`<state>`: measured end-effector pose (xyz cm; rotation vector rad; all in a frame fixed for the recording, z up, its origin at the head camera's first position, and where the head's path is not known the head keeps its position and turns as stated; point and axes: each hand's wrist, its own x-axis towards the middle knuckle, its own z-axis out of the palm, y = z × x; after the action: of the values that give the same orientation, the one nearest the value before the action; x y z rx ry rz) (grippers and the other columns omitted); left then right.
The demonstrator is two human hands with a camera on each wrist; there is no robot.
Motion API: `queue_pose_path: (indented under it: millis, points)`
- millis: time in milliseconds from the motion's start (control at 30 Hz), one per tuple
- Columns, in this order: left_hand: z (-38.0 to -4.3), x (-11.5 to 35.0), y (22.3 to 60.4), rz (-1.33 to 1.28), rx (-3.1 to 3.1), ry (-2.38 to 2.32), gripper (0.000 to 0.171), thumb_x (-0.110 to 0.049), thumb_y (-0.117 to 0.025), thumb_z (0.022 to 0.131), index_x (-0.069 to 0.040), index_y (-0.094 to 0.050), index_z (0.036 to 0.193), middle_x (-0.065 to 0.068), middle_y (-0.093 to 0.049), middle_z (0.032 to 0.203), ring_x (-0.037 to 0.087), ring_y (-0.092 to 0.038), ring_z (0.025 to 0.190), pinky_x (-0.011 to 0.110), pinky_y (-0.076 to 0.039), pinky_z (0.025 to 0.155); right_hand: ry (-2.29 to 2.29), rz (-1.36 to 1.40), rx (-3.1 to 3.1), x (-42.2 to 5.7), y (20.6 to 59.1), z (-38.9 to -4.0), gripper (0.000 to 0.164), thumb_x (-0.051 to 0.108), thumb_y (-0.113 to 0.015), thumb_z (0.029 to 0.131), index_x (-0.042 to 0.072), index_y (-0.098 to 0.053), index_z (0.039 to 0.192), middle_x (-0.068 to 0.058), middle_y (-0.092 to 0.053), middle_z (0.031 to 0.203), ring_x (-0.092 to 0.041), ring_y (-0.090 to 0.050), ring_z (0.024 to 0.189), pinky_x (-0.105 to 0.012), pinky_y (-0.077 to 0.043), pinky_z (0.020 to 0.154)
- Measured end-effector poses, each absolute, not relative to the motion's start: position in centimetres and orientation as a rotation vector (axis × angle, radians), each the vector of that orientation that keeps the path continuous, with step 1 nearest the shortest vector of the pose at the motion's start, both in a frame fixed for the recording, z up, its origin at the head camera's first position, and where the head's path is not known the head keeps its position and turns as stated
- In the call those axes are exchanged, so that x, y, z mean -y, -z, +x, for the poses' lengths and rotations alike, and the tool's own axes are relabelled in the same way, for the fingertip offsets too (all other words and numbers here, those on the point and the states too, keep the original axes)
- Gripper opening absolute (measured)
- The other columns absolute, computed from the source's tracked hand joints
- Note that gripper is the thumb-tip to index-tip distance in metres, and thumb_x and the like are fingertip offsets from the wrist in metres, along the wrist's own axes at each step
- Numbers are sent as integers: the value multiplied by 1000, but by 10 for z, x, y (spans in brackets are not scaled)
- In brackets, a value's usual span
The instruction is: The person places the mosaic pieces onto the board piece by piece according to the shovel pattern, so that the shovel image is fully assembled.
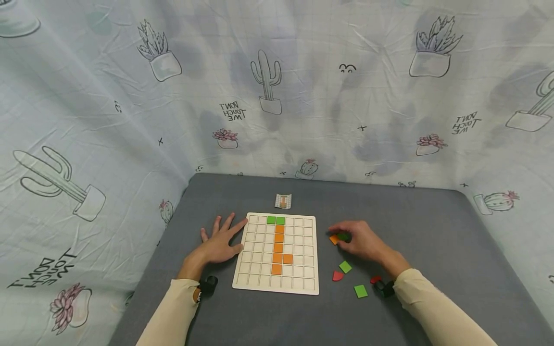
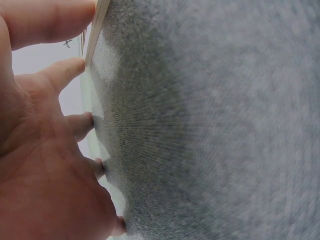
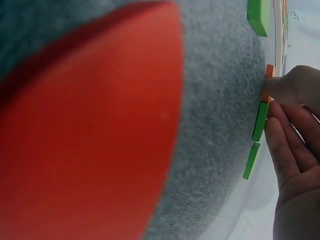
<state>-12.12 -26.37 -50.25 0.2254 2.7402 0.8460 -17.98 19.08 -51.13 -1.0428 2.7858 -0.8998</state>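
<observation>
A pale wooden grid board (image 1: 259,269) lies on the table with two green tiles (image 1: 276,220) at its far end and a column of orange tiles (image 1: 278,247) below them. My left hand (image 1: 220,245) is spread on the table, thumb and index fingertip at the board's left edge. In the left wrist view the thumb (image 2: 55,22) meets that edge. Right of the board, my right hand (image 1: 361,238) pinches a loose orange tile (image 1: 333,239). The right wrist view shows the thumb against the orange tile (image 3: 268,82), with a green tile (image 3: 260,121) beside it, close to the fingers.
Loose green tiles (image 1: 345,267) (image 1: 360,291) and a red piece (image 1: 337,276) with a curved edge lie right of the board. Another red piece (image 1: 375,279) is by the right wrist. A small pattern card (image 1: 283,201) lies beyond the board. Printed cloth (image 1: 320,120) hangs behind the grey table.
</observation>
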Motion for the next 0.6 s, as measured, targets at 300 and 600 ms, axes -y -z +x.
queue_pose_path:
  millis: [300,600]
  points:
    - [-123,265,503,219,-2731,-822,76,-28,-69,105,-25,-36,174,21,-10,184,61,8,165,95,14,112,869,-1088,-2813,-187,514,-178,39,-2,-86,88,10,-82,125,-3,-83,120,-26,-78,113,-50,-63,98]
    - [-122,266,506,218,-2732,-850,77,-29,-68,104,-27,-36,173,22,-10,184,61,9,165,93,15,113,889,-1182,-2831,-185,517,-172,38,-1,-87,87,9,-82,123,-3,-83,117,-23,-79,108,-46,-65,92]
